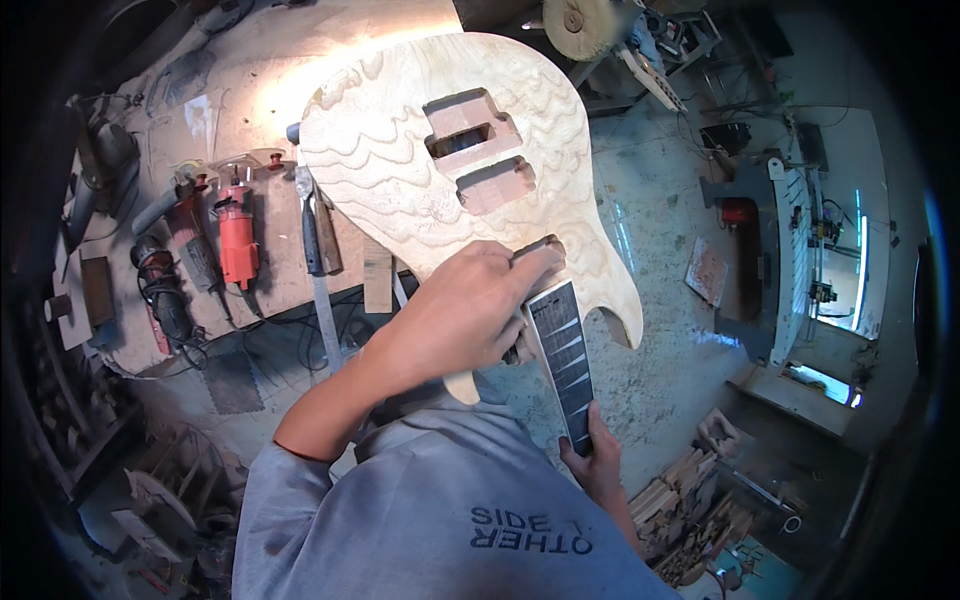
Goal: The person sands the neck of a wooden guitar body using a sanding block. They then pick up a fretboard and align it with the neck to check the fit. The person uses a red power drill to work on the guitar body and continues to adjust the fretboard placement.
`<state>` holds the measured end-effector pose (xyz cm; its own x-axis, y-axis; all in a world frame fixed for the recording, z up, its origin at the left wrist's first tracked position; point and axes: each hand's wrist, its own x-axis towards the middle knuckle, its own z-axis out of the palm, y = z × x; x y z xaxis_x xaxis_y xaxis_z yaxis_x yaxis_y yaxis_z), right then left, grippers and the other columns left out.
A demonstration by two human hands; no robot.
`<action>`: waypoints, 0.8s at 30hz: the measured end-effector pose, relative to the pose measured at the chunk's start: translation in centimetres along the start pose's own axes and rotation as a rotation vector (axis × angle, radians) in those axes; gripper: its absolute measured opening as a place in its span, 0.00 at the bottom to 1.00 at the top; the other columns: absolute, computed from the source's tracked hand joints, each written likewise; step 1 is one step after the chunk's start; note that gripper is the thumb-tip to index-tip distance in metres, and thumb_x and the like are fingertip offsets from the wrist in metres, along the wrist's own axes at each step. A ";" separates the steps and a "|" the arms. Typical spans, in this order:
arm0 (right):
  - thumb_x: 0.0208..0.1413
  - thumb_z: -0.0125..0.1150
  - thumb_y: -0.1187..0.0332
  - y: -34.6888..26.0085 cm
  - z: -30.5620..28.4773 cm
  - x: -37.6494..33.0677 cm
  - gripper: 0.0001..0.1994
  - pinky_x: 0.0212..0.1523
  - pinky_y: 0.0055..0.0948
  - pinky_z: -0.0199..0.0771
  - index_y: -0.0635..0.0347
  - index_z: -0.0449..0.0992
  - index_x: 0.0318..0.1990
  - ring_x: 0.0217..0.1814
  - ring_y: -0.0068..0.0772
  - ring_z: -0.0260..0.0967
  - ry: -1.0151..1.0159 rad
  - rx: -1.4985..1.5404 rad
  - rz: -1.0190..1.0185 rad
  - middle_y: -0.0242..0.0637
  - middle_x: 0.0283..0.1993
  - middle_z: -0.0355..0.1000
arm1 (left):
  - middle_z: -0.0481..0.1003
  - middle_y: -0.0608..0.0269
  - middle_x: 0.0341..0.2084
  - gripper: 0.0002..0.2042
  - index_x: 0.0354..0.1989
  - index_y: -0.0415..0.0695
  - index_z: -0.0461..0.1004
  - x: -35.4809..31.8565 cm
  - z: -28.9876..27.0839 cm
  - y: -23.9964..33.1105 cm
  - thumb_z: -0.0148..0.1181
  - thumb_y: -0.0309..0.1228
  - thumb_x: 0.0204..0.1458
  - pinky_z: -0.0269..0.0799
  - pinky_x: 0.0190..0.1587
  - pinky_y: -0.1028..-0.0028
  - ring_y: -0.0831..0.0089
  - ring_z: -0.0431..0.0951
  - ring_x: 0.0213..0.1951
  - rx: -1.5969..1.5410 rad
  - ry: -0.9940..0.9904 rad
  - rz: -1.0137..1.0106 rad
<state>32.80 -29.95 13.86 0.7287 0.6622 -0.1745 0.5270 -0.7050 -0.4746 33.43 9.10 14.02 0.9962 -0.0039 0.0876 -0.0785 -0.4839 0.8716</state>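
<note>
A pale wooden electric guitar body (390, 165) with wavy grain lies in front of me, with several cavities cut through its face. My left hand (455, 305) reaches over its left cutaway, fingers bent at the edge of the neck pocket (549, 246). The fingers look closed on the body there; their undersides are hidden. Low at the right, my right hand (598, 460) grips the far end of a guitar neck (565, 350) with a dark fingerboard and pale triangular inlays. The neck's other end sits just below the pocket, close to my left fingers.
A workbench (290, 335) at the left carries a red power tool (237, 235), a grey-and-red power tool (193, 240), chisel-like hand tools (315, 235) and cables. Wood offcuts (690, 500) are piled at the lower right. A machine with a white slatted panel (790, 250) stands at the right.
</note>
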 end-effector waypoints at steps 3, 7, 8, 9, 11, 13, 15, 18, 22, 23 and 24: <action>0.45 0.77 0.72 -0.6 -0.5 -0.2 0.47 0.37 0.37 0.80 0.61 0.60 0.75 0.37 0.52 0.80 -0.011 0.030 -0.004 0.54 0.43 0.77 | 0.77 0.48 0.32 0.35 0.65 0.37 0.65 -0.1 -0.1 0.0 0.69 0.22 0.44 0.72 0.46 0.58 0.49 0.77 0.42 -0.048 0.059 0.034; 0.45 0.79 0.73 -0.6 -0.7 -0.4 0.46 0.38 0.34 0.80 0.62 0.61 0.74 0.37 0.47 0.79 -0.084 -0.028 0.081 0.53 0.43 0.76 | 0.74 0.50 0.28 0.36 0.64 0.32 0.65 0.0 -0.1 -0.3 0.69 0.23 0.42 0.72 0.43 0.58 0.50 0.76 0.39 -0.162 0.137 0.053; 0.47 0.79 0.73 -0.7 -0.7 -0.4 0.41 0.38 0.32 0.79 0.64 0.65 0.69 0.37 0.44 0.78 -0.111 -0.007 0.115 0.51 0.42 0.76 | 0.76 0.52 0.29 0.36 0.64 0.31 0.66 -0.1 0.1 -0.4 0.70 0.24 0.43 0.74 0.43 0.61 0.52 0.77 0.40 -0.167 0.156 0.051; 0.48 0.78 0.73 -0.8 -0.9 -0.2 0.38 0.37 0.32 0.79 0.65 0.66 0.67 0.36 0.43 0.77 -0.123 -0.008 0.117 0.50 0.42 0.75 | 0.77 0.52 0.31 0.38 0.66 0.33 0.65 -0.1 0.3 -0.5 0.72 0.24 0.42 0.75 0.46 0.62 0.53 0.77 0.42 -0.182 0.140 0.022; 0.49 0.78 0.74 -1.5 -1.2 0.6 0.33 0.37 0.32 0.78 0.66 0.68 0.63 0.36 0.42 0.76 -0.145 -0.008 0.123 0.49 0.41 0.74 | 0.80 0.54 0.34 0.43 0.70 0.37 0.64 0.0 0.5 -0.7 0.75 0.25 0.41 0.75 0.50 0.64 0.55 0.79 0.44 -0.211 0.102 -0.034; 0.51 0.77 0.75 -0.8 -1.4 0.0 0.30 0.36 0.32 0.77 0.66 0.69 0.61 0.35 0.42 0.74 -0.245 0.063 0.255 0.48 0.40 0.72 | 0.81 0.55 0.35 0.43 0.70 0.36 0.64 0.0 0.9 -0.8 0.75 0.24 0.39 0.76 0.50 0.66 0.58 0.80 0.45 -0.236 0.129 -0.047; 0.52 0.77 0.75 -0.8 -1.8 0.0 0.29 0.36 0.32 0.76 0.67 0.69 0.59 0.34 0.43 0.73 -0.279 0.124 0.300 0.47 0.39 0.71 | 0.82 0.56 0.37 0.43 0.69 0.36 0.65 0.0 1.2 -0.8 0.76 0.23 0.38 0.77 0.51 0.68 0.61 0.81 0.45 -0.248 0.135 -0.059; 0.51 0.77 0.76 -1.1 -1.9 0.4 0.30 0.35 0.33 0.75 0.67 0.68 0.60 0.33 0.44 0.72 -0.262 0.161 0.247 0.47 0.38 0.70 | 0.81 0.57 0.36 0.37 0.66 0.34 0.68 0.3 1.6 -0.9 0.71 0.22 0.41 0.77 0.48 0.69 0.63 0.81 0.43 -0.226 0.161 -0.051; 0.48 0.78 0.77 2.4 -1.3 -3.1 0.37 0.35 0.34 0.76 0.64 0.63 0.66 0.34 0.47 0.73 -0.158 0.731 0.895 0.48 0.39 0.71 | 0.78 0.58 0.28 0.27 0.61 0.30 0.71 0.7 2.2 -0.8 0.62 0.21 0.49 0.77 0.42 0.70 0.65 0.80 0.40 -0.203 0.252 -0.012; 0.48 0.78 0.77 3.2 -1.0 -4.2 0.39 0.35 0.35 0.76 0.63 0.62 0.67 0.34 0.47 0.73 -0.158 0.816 1.020 0.49 0.39 0.71 | 0.78 0.58 0.28 0.28 0.62 0.30 0.71 0.7 2.1 -0.8 0.63 0.21 0.48 0.77 0.42 0.70 0.64 0.80 0.40 -0.208 0.238 -0.015; 0.47 0.78 0.76 4.2 -0.8 -5.2 0.40 0.35 0.35 0.77 0.63 0.61 0.68 0.35 0.48 0.73 -0.152 0.893 1.144 0.49 0.40 0.71 | 0.78 0.57 0.28 0.29 0.62 0.30 0.70 0.6 2.0 -0.8 0.64 0.21 0.48 0.77 0.42 0.70 0.64 0.80 0.40 -0.211 0.231 -0.020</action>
<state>31.54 -36.60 13.46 0.4730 -0.0803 -0.8774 -0.7794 -0.5026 -0.3741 34.14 7.74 12.43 0.9642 0.2146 0.1558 -0.0896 -0.2893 0.9530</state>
